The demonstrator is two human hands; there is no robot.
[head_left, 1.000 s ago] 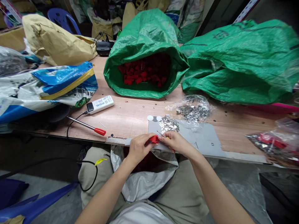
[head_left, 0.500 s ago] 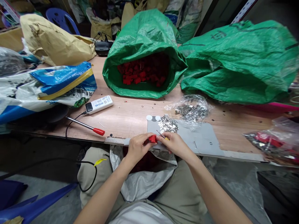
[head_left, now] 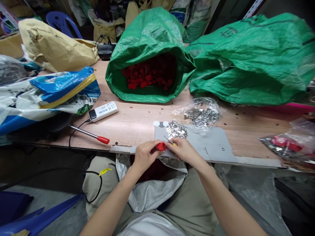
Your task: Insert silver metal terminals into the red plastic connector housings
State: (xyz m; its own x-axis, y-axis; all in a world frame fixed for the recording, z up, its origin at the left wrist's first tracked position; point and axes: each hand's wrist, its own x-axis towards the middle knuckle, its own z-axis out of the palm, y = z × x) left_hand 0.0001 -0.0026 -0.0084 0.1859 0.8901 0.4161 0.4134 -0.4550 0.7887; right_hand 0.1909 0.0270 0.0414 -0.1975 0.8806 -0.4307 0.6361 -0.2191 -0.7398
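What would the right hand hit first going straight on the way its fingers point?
Probably the red part in the left hand. The right hand points almost straight at it from close by; depth is unclear, so they may already touch.

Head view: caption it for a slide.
Left hand holding a red part, right hand a thin yellow-handled tool, near a pile of small metal pieces.

Red piece (head_left: 161,146) turned slightly in left hand (head_left: 145,154), view slightly shifted
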